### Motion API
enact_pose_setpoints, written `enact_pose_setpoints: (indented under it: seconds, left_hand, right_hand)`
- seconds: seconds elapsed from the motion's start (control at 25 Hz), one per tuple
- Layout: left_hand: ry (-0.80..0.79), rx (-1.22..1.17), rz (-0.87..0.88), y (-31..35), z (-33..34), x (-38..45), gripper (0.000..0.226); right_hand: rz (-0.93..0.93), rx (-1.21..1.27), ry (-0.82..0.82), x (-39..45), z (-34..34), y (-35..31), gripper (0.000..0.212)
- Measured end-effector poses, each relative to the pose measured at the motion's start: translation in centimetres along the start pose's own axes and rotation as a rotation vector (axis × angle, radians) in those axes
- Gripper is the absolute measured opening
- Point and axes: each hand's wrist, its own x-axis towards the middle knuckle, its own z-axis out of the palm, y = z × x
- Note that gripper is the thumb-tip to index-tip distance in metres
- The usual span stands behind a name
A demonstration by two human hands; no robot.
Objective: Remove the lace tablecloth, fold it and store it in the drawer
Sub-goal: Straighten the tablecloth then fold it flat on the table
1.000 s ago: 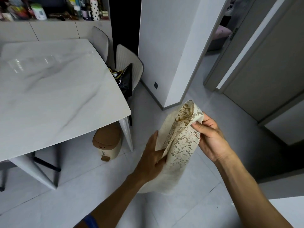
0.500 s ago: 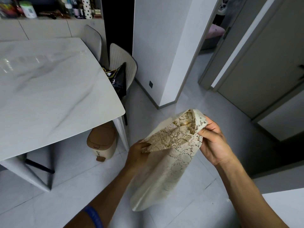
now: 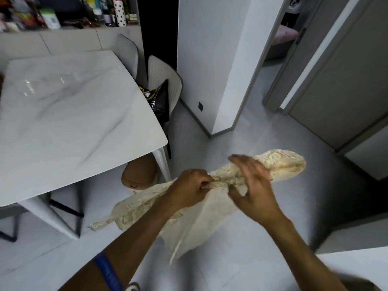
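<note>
Centrally, the lace tablecloth (image 3: 210, 208) is held in mid-air above the grey floor (image 3: 241, 267), off the marble table (image 3: 69, 114) and just past its near right corner. It is gripped at its bunched middle by the left hand (image 3: 189, 189), fingers curled round the fabric. The right hand (image 3: 255, 191) is laid over the cloth — fingers spread, thumb hooked beneath a fold; motion blur hides the exact grip. A brown bin (image 3: 139, 175) stands under the table's corner.
</note>
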Motion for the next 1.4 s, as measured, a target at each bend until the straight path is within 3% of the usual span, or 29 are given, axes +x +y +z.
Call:
enact_pose_setpoints:
  seconds: [0.08,0.24,0.44,0.56,0.68,0.8,0.88,1.04,1.16,1.24,1.32,1.4]
  left_hand:
    - [-0.015,-0.009,0.032,0.7,-0.7,0.2,0.011]
    - [0.050,0.077,-0.006,0.0,-2.9,-1.0,0.011]
    - [0.083,0.225,-0.251,-2.5,-3.3,-5.1,0.013]
    - [0.134,0.268,-0.279,-4.5,-2.8,-8.0,0.031]
    - [0.243,0.066,-0.378,-6.1,-1.3,-9.6,0.028]
    - [0.222,-0.247,-0.568,-7.5,0.6,-10.8,0.021]
    - [0.221,-0.288,-0.601,-8.6,1.2,-11.2,0.020]
    - [0.329,-0.272,-0.513,-8.8,-0.8,-9.6,0.017]
    - [0.191,-0.187,-0.400,-7.4,-3.0,-6.8,0.006]
    - [0.101,-0.075,-0.262,-5.4,-3.7,-4.7,0.013]
    - [0.004,-0.025,-0.100,-3.1,-4.0,-2.9,0.003]
    - [-0.123,0.020,0.011,-1.2,-4.1,-1.9,0.021]
  right_hand:
    - [-0.103,0.000,-0.234,0.5,2.9,-2.1,0.071]
    - [-0.145,0.025,-0.196,4.0,3.8,-3.0,0.018]
    - [-0.172,0.006,-0.172,5.2,5.2,-4.4,0.010]
    - [-0.087,0.047,-0.092,5.4,5.2,-4.6,0.010]
    - [-0.063,0.134,-0.110,5.7,4.0,-4.5,0.014]
    - [-0.063,0.239,-0.114,6.0,1.9,-3.7,0.021]
    - [-0.028,0.311,-0.151,5.8,0.5,-2.8,0.023]
    - [0.096,0.174,-0.180,5.0,-1.7,0.8,0.026]
    - [0.239,-0.201,-0.130,3.6,-2.4,3.3,0.021]
    - [0.153,-0.402,-0.132,2.5,-1.1,2.5,0.024]
    - [-0.031,-0.324,-0.214,2.1,1.9,0.4,0.043]
    - [-0.123,-0.013,-0.306,2.4,4.7,-2.1,0.030]
